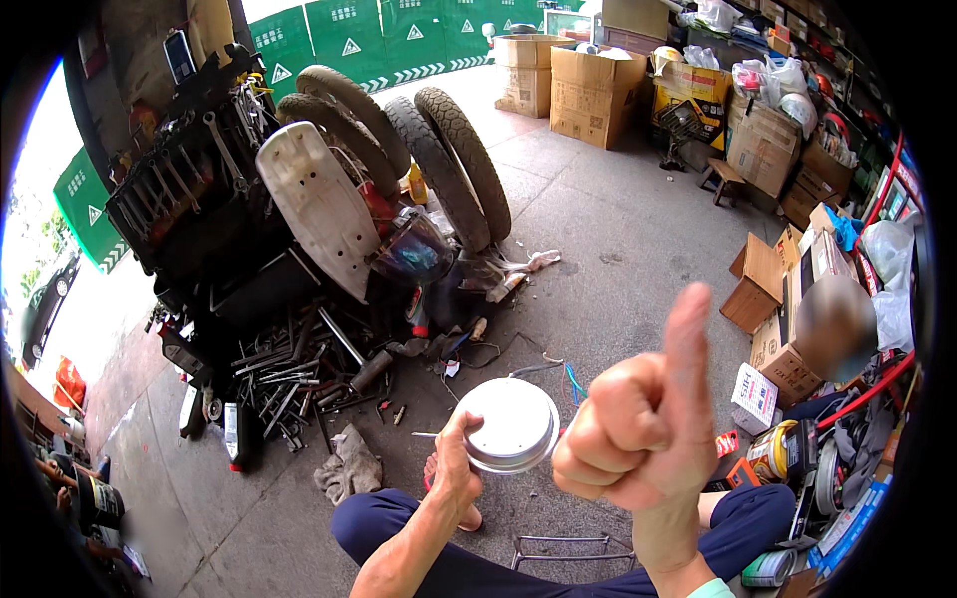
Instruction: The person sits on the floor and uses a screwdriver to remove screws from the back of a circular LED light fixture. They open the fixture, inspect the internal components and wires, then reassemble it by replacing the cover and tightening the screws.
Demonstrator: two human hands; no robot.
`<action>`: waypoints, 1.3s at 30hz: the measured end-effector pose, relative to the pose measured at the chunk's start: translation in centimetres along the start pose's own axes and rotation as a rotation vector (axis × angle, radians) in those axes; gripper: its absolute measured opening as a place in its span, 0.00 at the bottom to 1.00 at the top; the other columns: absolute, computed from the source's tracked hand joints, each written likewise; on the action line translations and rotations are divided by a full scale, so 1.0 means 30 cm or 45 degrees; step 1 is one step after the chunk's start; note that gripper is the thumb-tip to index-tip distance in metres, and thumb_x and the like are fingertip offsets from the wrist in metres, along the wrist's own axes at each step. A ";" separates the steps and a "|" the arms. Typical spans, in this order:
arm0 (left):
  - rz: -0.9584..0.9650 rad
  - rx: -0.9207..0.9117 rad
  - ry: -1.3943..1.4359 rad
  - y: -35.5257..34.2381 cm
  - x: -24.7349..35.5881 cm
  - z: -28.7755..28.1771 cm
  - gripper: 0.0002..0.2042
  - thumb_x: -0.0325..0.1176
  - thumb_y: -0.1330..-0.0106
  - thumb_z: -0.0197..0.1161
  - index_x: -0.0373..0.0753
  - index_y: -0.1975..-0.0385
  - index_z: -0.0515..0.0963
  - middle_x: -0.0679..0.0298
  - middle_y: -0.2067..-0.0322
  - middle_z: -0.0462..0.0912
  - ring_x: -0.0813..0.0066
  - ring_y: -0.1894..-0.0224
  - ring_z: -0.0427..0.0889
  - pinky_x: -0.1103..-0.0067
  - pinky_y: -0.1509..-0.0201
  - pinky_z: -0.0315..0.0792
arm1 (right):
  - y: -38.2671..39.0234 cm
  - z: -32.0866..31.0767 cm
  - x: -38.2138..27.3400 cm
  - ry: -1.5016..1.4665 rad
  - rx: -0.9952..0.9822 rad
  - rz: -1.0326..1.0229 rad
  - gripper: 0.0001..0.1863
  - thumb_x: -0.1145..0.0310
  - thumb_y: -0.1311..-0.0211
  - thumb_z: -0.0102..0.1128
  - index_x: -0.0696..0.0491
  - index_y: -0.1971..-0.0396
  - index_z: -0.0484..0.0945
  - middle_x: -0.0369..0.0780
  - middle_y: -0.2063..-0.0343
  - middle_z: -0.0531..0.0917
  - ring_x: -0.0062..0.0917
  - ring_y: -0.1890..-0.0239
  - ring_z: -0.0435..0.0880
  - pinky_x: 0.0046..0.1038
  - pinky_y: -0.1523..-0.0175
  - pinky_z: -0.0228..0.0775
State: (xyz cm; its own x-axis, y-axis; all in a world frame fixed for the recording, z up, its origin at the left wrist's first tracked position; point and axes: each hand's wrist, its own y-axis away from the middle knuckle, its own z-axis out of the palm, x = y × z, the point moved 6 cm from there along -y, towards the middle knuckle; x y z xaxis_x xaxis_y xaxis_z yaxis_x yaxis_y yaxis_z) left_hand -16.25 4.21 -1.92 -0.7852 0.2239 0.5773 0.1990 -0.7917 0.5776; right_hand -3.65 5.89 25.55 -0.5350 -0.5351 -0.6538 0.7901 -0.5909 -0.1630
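My left hand grips a round white disc-shaped object with a silvery rim, held above the floor between my bent legs. A thin rod shows left of that hand. Just right of the disc, my right hand is raised with one digit pointing up and the others curled; what they hold, if anything, is hidden. Below, a metal tube frame lies near my legs. A dirty cloth lies left of my knee.
Ahead left are wrenches on a dark rack, upright tyres, a white panel and piled tools. Cardboard boxes line the back; cartons, bags and cans crowd the right. Grey floor lies between.
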 end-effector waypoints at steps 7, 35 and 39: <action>0.038 -0.015 0.051 -0.039 -0.015 0.018 0.16 0.36 0.50 0.57 0.35 0.62 0.74 0.64 0.63 0.74 0.70 0.58 0.72 0.72 0.52 0.66 | 0.167 -0.243 0.378 -0.257 0.308 0.500 0.35 0.32 0.39 0.24 0.46 0.93 0.49 0.27 0.93 0.47 0.15 0.91 0.43 0.21 0.86 0.36; 0.172 0.093 -0.068 0.030 0.033 0.037 0.16 0.41 0.48 0.59 0.34 0.67 0.75 0.64 0.66 0.75 0.75 0.61 0.70 0.76 0.56 0.63 | 0.150 -0.071 0.485 -0.096 0.092 0.618 0.36 0.36 0.36 0.16 0.47 0.96 0.49 0.28 0.96 0.48 0.16 0.92 0.43 0.22 0.85 0.34; 0.186 0.072 -0.133 0.031 0.038 0.060 0.17 0.40 0.49 0.59 0.32 0.66 0.74 0.64 0.67 0.74 0.75 0.62 0.69 0.76 0.57 0.63 | 0.402 -0.330 0.709 -0.619 0.469 0.862 0.34 0.36 0.36 0.22 0.46 0.95 0.49 0.28 0.94 0.49 0.15 0.91 0.45 0.21 0.85 0.35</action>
State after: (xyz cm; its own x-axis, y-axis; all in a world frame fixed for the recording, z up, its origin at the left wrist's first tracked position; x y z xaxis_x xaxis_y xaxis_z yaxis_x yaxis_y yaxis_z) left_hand -15.91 4.77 0.32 -0.6808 0.1688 0.7128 0.3416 -0.7876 0.5128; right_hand -2.54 -6.63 2.36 -0.1243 -0.9841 -0.1267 0.8806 -0.1683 0.4431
